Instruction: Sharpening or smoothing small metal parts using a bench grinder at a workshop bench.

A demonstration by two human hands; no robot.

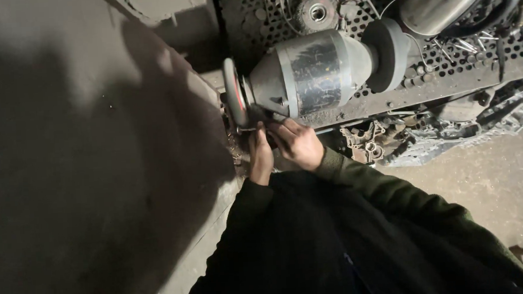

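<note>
A dark wall (86, 172) fills the frame's left. At centre, the left hand (261, 157) and right hand (299, 144) are closed together on a small workpiece (265, 127), mostly hidden, pressed to the lower edge of the grinding wheel (235, 100), seemingly to steady it. Rightward runs the grey grinder motor (314, 71) on a perforated bench (446, 68).

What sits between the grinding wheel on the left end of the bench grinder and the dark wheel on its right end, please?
In the head view, the grey motor housing lies between the grinding wheel and the dark wheel.
</note>
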